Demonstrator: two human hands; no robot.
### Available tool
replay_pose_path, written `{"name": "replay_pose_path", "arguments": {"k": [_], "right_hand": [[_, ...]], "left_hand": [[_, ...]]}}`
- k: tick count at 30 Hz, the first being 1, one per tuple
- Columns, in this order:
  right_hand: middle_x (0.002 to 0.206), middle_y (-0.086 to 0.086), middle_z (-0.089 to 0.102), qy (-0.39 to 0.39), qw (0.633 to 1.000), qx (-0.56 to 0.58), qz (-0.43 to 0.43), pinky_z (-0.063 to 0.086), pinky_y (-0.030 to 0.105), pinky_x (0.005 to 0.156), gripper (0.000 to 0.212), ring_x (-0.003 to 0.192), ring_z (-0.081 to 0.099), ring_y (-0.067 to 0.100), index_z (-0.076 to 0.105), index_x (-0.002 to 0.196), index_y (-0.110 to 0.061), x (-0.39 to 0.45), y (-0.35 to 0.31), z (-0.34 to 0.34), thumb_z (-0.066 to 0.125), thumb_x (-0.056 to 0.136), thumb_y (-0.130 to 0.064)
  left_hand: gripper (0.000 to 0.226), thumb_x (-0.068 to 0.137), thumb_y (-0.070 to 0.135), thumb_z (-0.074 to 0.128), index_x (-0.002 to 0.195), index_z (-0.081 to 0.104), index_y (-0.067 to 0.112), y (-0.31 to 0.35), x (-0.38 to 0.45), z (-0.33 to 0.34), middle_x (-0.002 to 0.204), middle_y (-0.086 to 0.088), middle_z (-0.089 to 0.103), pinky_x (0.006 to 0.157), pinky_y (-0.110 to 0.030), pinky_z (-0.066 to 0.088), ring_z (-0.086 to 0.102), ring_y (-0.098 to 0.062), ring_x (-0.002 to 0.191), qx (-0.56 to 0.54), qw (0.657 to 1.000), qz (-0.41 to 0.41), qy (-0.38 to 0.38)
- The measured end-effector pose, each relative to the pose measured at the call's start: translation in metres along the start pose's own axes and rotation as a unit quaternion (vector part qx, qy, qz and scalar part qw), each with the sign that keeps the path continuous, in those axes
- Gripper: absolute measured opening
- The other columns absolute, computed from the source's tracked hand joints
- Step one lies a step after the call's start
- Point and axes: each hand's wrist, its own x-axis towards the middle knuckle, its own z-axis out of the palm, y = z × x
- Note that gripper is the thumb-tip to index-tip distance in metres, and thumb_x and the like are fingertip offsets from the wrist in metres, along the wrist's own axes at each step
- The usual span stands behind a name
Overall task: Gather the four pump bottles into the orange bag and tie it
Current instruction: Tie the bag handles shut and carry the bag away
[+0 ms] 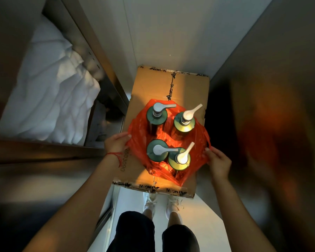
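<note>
A person's left hand [115, 144] and right hand [217, 160] pinch opposite edges of the orange bag [140, 140], spread open around four upright pump bottles [179, 158] atop a taped cardboard box [153, 84], beside shelved white linen [49, 88].

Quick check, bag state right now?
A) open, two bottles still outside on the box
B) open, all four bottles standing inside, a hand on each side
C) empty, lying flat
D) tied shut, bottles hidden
B: the bag is spread open around four upright pump bottles, with the left hand and right hand gripping its opposite edges, untied.
</note>
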Motion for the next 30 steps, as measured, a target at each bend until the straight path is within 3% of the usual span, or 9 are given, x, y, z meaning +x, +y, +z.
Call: {"name": "replay_pose_path", "arguments": {"k": [3, 5, 11, 14, 17, 22, 27, 30], "right_hand": [[0.075, 0.005, 0.064, 0.001, 1.000, 0.024, 0.007, 0.052, 0.034, 0.082, 0.024, 0.058, 0.064, 0.004, 0.064, 0.104, -0.001, -0.012, -0.008, -0.002, 0.064, 0.081, -0.006], [0.067, 0.002, 0.067, -0.002, 0.999, 0.041, 0.008, 0.051, 0.035, 0.081, 0.011, 0.061, 0.063, 0.008, 0.067, 0.091, -0.008, -0.023, -0.017, -0.004, 0.065, 0.081, -0.009], [0.052, -0.007, 0.067, -0.016, 0.995, 0.090, -0.029, 0.053, 0.021, 0.063, 0.005, 0.053, 0.062, 0.002, 0.067, 0.084, -0.013, -0.054, -0.056, -0.014, 0.062, 0.083, -0.011], [0.048, -0.009, 0.066, -0.032, 0.992, 0.114, -0.041, 0.053, 0.016, 0.058, 0.009, 0.051, 0.062, 0.000, 0.065, 0.080, -0.014, -0.067, -0.076, -0.015, 0.060, 0.083, -0.008], [0.048, -0.008, 0.066, -0.041, 0.988, 0.143, -0.042, 0.052, 0.016, 0.057, 0.010, 0.050, 0.061, 0.000, 0.064, 0.079, -0.014, -0.073, -0.092, -0.013, 0.060, 0.084, -0.007], [0.048, -0.006, 0.065, -0.052, 0.977, 0.198, -0.062, 0.051, 0.014, 0.053, 0.010, 0.051, 0.060, 0.003, 0.065, 0.079, -0.012, -0.086, -0.119, -0.012, 0.060, 0.083, -0.005], [0.050, -0.005, 0.064, -0.077, 0.966, 0.226, -0.103, 0.053, 0.017, 0.057, 0.011, 0.053, 0.059, 0.005, 0.065, 0.079, -0.013, -0.105, -0.149, -0.020, 0.058, 0.085, -0.007], [0.052, -0.004, 0.064, -0.093, 0.959, 0.230, -0.135, 0.054, 0.018, 0.059, 0.013, 0.054, 0.060, 0.007, 0.067, 0.076, -0.013, -0.117, -0.168, -0.024, 0.059, 0.085, -0.007]], "left_hand": [[0.014, 0.080, -0.007, 0.060, 0.082, 0.061, 0.006, 0.008, -0.013, 0.001, 0.052, 0.002, 0.066, 0.049, -0.011, 0.052, 0.060, 0.001, 0.043, -0.036, 0.999, -0.011, -0.013], [0.016, 0.079, -0.008, 0.059, 0.077, 0.060, 0.008, 0.014, -0.023, -0.001, 0.045, 0.005, 0.065, 0.053, -0.014, 0.053, 0.062, -0.001, 0.045, -0.075, 0.997, -0.019, -0.019], [0.016, 0.077, -0.005, 0.063, 0.091, 0.064, 0.002, 0.036, -0.055, -0.005, 0.066, -0.002, 0.071, 0.065, -0.020, 0.056, 0.067, -0.008, 0.060, -0.130, 0.990, 0.025, -0.052], [0.016, 0.077, -0.008, 0.061, 0.088, 0.065, 0.003, 0.053, -0.068, -0.002, 0.069, -0.004, 0.070, 0.065, -0.020, 0.056, 0.067, -0.007, 0.059, -0.147, 0.986, 0.049, -0.062], [0.018, 0.078, -0.010, 0.059, 0.080, 0.063, 0.008, 0.069, -0.078, 0.004, 0.056, 0.000, 0.070, 0.063, -0.019, 0.055, 0.066, -0.007, 0.055, -0.165, 0.981, 0.071, -0.073], [0.016, 0.079, -0.005, 0.059, 0.085, 0.064, 0.009, 0.092, -0.100, 0.004, 0.084, -0.010, 0.066, 0.061, -0.019, 0.056, 0.068, -0.011, 0.067, -0.159, 0.976, 0.120, -0.089], [0.016, 0.081, -0.006, 0.056, 0.085, 0.062, 0.009, 0.114, -0.129, 0.000, 0.067, 0.000, 0.072, 0.060, -0.017, 0.055, 0.068, -0.008, 0.065, -0.177, 0.960, 0.175, -0.129], [0.015, 0.080, -0.004, 0.057, 0.085, 0.063, 0.009, 0.128, -0.143, -0.005, 0.073, -0.002, 0.073, 0.069, -0.022, 0.057, 0.069, -0.011, 0.070, -0.163, 0.952, 0.206, -0.155]]}}
